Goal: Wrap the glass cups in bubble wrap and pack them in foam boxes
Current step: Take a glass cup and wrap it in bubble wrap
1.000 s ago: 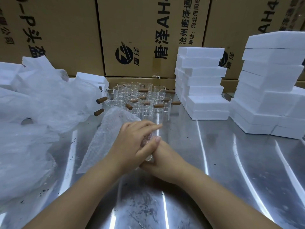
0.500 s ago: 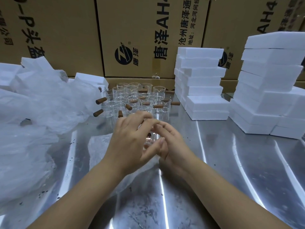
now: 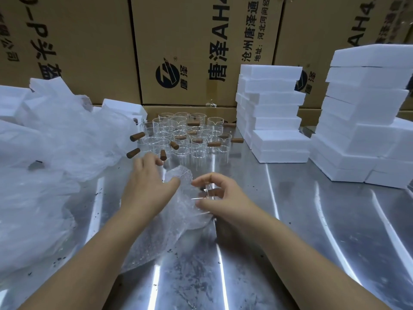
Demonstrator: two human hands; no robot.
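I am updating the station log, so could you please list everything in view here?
Cardboard boxes: three, brown, printed, along the back.
Foam boxes: count unclear, white, two stacks right, more far left.
Glass cups: many, clear with brown handles, clustered back centre.
Plastic sheeting: one heap, translucent white, left.
Bubble wrap: one sheet, clear, front centre.
Held cup: one, clear, over the bubble wrap.
Table: one, shiny metal, under everything.
Left hand: one, open, touching the bubble wrap.
Right hand: one, gripping the held cup.
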